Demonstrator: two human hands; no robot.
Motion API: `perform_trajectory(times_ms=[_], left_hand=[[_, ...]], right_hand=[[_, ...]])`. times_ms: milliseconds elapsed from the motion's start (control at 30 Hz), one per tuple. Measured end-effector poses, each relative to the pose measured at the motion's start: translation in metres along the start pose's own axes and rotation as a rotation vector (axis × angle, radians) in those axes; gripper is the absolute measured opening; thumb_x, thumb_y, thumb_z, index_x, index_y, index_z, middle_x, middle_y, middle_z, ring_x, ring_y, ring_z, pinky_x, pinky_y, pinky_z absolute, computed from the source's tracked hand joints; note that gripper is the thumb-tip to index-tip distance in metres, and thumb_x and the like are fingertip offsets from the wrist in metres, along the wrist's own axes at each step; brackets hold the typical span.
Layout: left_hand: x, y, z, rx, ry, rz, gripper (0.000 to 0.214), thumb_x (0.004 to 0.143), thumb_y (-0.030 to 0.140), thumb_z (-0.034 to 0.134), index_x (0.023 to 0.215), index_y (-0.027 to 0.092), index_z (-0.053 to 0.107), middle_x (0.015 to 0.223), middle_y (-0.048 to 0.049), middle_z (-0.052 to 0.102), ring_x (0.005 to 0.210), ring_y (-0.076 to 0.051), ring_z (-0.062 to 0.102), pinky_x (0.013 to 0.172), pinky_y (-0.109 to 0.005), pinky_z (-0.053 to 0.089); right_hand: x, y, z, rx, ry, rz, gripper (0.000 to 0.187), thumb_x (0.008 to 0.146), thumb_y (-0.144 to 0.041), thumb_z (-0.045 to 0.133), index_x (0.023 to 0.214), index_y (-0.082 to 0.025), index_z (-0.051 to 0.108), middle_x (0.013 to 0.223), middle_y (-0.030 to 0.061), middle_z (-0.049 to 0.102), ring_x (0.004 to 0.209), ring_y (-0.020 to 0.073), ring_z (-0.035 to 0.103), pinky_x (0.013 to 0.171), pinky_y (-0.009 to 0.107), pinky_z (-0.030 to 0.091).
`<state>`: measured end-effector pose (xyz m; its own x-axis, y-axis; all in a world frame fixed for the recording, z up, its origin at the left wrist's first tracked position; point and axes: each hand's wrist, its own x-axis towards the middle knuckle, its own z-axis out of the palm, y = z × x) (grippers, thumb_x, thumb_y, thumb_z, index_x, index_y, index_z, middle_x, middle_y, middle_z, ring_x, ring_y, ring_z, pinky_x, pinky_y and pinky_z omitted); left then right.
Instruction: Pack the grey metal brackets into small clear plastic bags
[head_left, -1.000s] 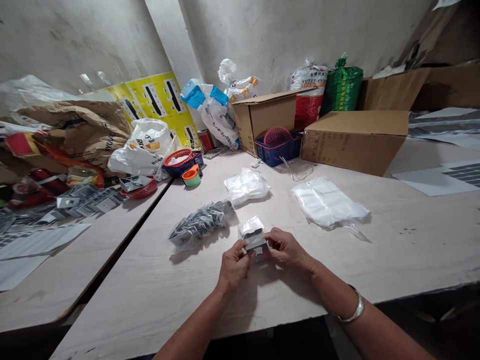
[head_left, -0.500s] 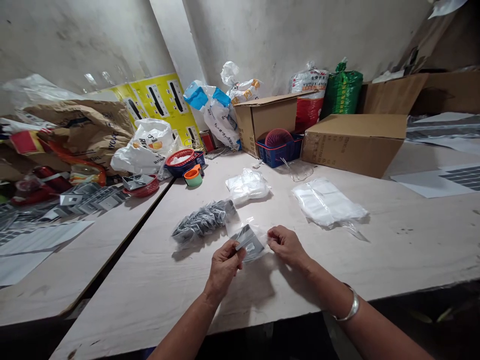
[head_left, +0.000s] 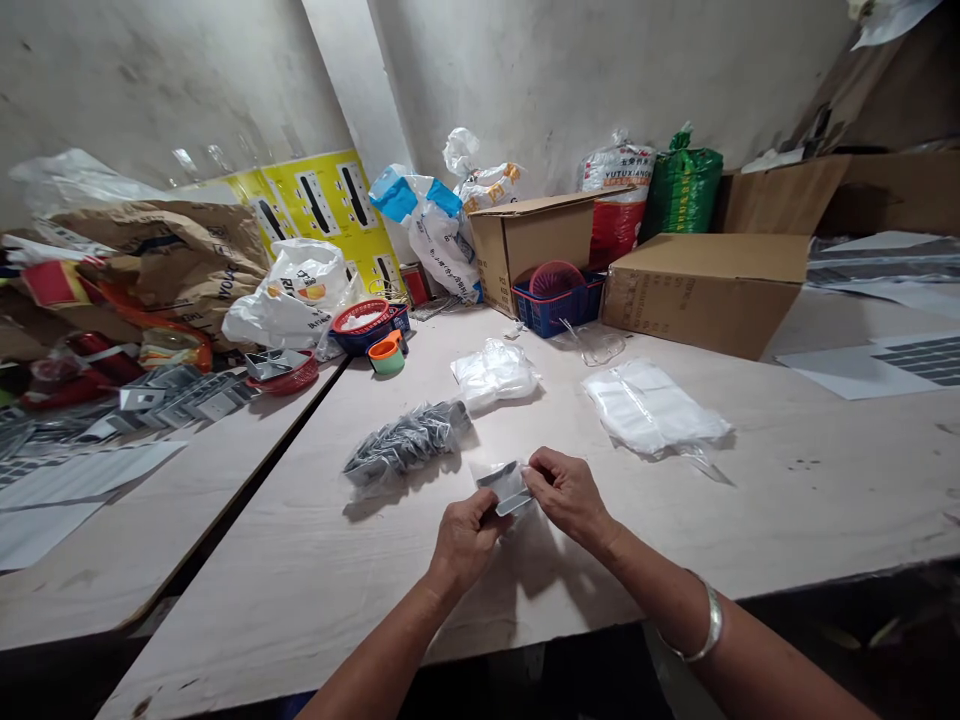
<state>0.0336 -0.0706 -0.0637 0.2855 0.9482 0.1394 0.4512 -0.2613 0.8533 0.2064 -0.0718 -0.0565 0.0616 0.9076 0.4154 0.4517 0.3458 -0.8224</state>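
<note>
On a pale workbench point(head_left: 285, 590), the left hand point(head_left: 466, 540) and right hand point(head_left: 568, 495) pinch a metal bracket point(head_left: 506, 488) in a clear plastic bag point(head_left: 487, 472), its long axis lying crosswise between them.

- Your left hand point(head_left: 469, 540) and right hand point(head_left: 566, 497) are bare.
- Your left forearm point(head_left: 375, 663) and right forearm point(head_left: 780, 670) are bare too, down to the bottom of the view.
- Around your right forearm, just above the wrist, sits one wide, polished silver bangle point(head_left: 711, 622).
</note>
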Motion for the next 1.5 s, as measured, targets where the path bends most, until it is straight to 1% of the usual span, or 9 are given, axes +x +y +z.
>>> perform_trajectory(times_ms=[67,200,300,400,600,800,1033,1333,1500], left_hand=[[0.003,0.002,-0.001,0.041,-0.047,-0.019,0.005,0.065,0.022,0.060,0.065,0.018,0.057,0.054,0.0047,0.049,0.052,-0.010,0.040,0.052,-0.021,0.028],[0.010,0.007,-0.009,0.096,-0.064,-0.059,0.012,0.063,0.020,0.060,0.075,0.020,0.056,0.052,0.0053,0.050,0.048,-0.011,0.043,0.049,-0.021,0.027],[0.009,0.009,-0.013,0.112,0.033,-0.072,0.014,0.065,0.017,0.057,0.078,0.021,0.055,0.050,0.0058,0.047,0.044,-0.011,0.041,0.048,-0.021,0.025],[0.004,0.011,-0.012,0.200,0.147,0.016,0.006,0.068,0.016,0.055,0.067,0.021,0.052,0.048,0.0057,0.041,0.044,-0.010,0.036,0.050,-0.022,0.024],[-0.006,0.015,-0.007,0.178,0.276,0.218,0.016,0.076,0.021,0.054,0.061,0.021,0.051,0.058,0.0023,0.043,0.056,-0.012,0.038,0.059,-0.023,0.029],[-0.003,0.016,-0.007,-0.055,0.304,0.089,0.015,0.080,0.029,0.053,0.067,0.021,0.051,0.058,0.0037,0.044,0.051,-0.010,0.041,0.051,-0.021,0.032],[-0.003,0.026,-0.013,-0.215,0.423,0.096,0.014,0.079,0.030,0.057,0.072,0.019,0.053,0.061,0.0047,0.048,0.049,-0.007,0.044,0.046,-0.018,0.035],[-0.020,0.021,-0.004,-0.381,0.312,0.035,0.012,0.078,0.028,0.059,0.077,0.018,0.052,0.059,0.0062,0.049,0.047,-0.006,0.047,0.043,-0.016,0.037],[-0.028,0.009,0.010,-0.392,0.186,-0.029,0.016,0.077,0.029,0.059,0.071,0.018,0.050,0.058,0.0062,0.047,0.046,-0.006,0.046,0.043,-0.018,0.038]], right_hand=[[-0.002,-0.004,-0.004,-0.093,0.020,-0.060,0.021,0.081,-0.025,0.045,0.061,-0.020,0.044,0.059,-0.0033,0.043,0.054,0.0098,0.040,0.054,0.023,0.030],[-0.010,-0.004,-0.013,-0.244,0.021,-0.117,0.018,0.081,-0.022,0.044,0.062,-0.020,0.045,0.062,-0.0017,0.047,0.055,0.0105,0.042,0.056,0.023,0.030],[-0.015,0.000,-0.019,-0.307,0.031,-0.121,0.017,0.080,-0.021,0.043,0.064,-0.020,0.045,0.064,-0.0008,0.048,0.056,0.0111,0.043,0.056,0.023,0.030],[-0.018,0.004,-0.022,-0.328,0.047,-0.109,0.016,0.081,-0.021,0.042,0.065,-0.021,0.044,0.064,-0.0005,0.047,0.057,0.0115,0.042,0.056,0.024,0.030],[-0.019,-0.002,-0.022,-0.235,0.058,-0.090,0.013,0.082,-0.022,0.043,0.069,-0.021,0.042,0.065,-0.0010,0.045,0.058,0.0118,0.041,0.056,0.025,0.031],[-0.013,-0.022,-0.020,-0.007,0.116,-0.047,0.010,0.086,-0.023,0.043,0.076,-0.022,0.046,0.067,-0.0022,0.046,0.059,0.0113,0.044,0.058,0.024,0.036],[-0.001,-0.042,-0.025,0.042,0.158,-0.174,0.011,0.088,-0.025,0.045,0.079,-0.020,0.050,0.076,0.0014,0.049,0.068,0.0129,0.049,0.061,0.025,0.042],[-0.022,-0.044,-0.031,0.117,-0.069,-0.236,0.004,0.083,-0.022,0.054,0.087,-0.019,0.054,0.079,0.0006,0.049,0.067,0.0106,0.049,0.061,0.024,0.045],[-0.043,-0.028,-0.023,0.064,-0.264,-0.353,0.034,0.084,-0.009,0.043,0.115,-0.021,0.047,0.103,0.0068,0.051,0.091,0.0139,0.054,0.078,0.028,0.049]])
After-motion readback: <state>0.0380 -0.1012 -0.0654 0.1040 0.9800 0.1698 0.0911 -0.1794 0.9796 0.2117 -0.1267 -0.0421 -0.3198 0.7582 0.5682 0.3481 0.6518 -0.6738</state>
